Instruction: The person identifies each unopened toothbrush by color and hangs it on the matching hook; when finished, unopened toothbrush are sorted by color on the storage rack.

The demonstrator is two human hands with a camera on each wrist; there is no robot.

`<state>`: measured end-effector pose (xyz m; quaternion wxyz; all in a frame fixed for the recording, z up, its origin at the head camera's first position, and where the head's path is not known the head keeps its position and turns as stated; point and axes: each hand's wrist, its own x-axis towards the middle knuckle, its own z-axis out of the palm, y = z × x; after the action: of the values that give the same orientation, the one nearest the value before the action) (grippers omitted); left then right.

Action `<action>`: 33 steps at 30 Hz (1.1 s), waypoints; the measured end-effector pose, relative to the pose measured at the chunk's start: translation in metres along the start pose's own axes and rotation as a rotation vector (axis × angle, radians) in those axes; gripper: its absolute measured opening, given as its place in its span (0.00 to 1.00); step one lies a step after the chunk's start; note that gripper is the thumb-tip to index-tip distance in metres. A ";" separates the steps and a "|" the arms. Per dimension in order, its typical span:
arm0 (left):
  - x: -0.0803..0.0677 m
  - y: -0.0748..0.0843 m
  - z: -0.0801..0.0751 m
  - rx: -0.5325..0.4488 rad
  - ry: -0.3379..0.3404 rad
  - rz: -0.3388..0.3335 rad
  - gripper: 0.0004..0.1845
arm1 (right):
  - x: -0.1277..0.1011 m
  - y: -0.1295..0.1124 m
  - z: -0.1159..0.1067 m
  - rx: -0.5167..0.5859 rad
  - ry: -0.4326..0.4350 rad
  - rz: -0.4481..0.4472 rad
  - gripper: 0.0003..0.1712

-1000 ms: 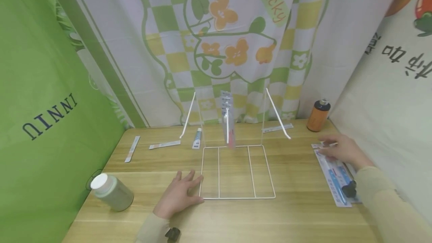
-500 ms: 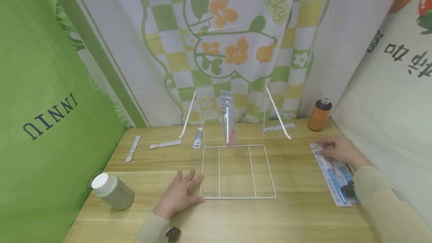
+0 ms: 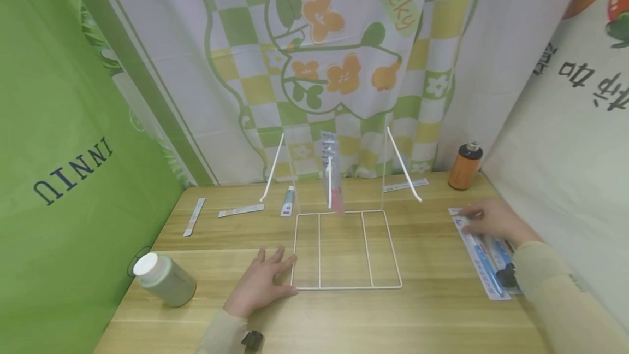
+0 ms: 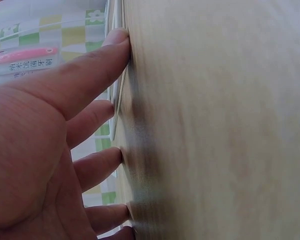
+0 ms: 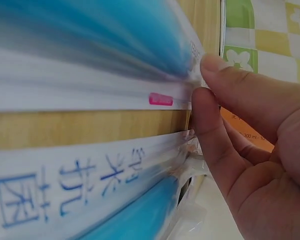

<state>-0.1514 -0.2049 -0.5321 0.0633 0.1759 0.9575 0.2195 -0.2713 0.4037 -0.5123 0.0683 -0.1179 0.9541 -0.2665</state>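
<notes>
My left hand (image 3: 272, 269) lies flat on the wooden table (image 3: 432, 310), fingers straight, its fingertips (image 4: 117, 37) against the front left corner of a white wire rack (image 3: 344, 288). A clear packet with a pink toothbrush (image 3: 334, 182) hangs on the rack's middle hook. At the right edge of the table my right hand (image 3: 467, 222) rests on a small stack of blue toothbrush packets (image 3: 484, 266). In the right wrist view its thumb and forefinger (image 5: 205, 95) pinch the end of the top packet (image 5: 90, 95).
A jar with a white lid (image 3: 164, 279) lies at the front left. An orange bottle (image 3: 464, 167) stands at the back right. A small tube (image 3: 288, 201) and flat packets (image 3: 241, 211) (image 3: 194, 216) (image 3: 405, 186) lie along the back. Cloth backdrops close in three sides.
My right hand and the end of the top packet have shifted slightly to the left. The left hand has stayed where it was.
</notes>
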 end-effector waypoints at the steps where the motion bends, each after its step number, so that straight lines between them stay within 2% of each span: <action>1: 0.000 0.000 0.000 0.001 0.001 0.000 0.42 | 0.000 0.001 0.000 -0.004 -0.004 0.000 0.30; 10: -0.002 0.001 -0.001 -0.004 -0.001 -0.007 0.44 | -0.001 0.000 0.003 -0.004 -0.005 -0.013 0.28; 22: -0.001 -0.002 0.002 -0.012 -0.003 -0.011 0.43 | -0.005 -0.001 0.007 0.008 0.060 -0.027 0.27; 33: 0.000 -0.003 0.002 -0.004 -0.001 -0.002 0.43 | -0.008 -0.014 0.005 0.039 0.125 -0.058 0.28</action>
<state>-0.1520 -0.2061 -0.5350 0.0643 0.1751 0.9572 0.2215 -0.2601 0.3913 -0.5087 0.0031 -0.1275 0.9474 -0.2937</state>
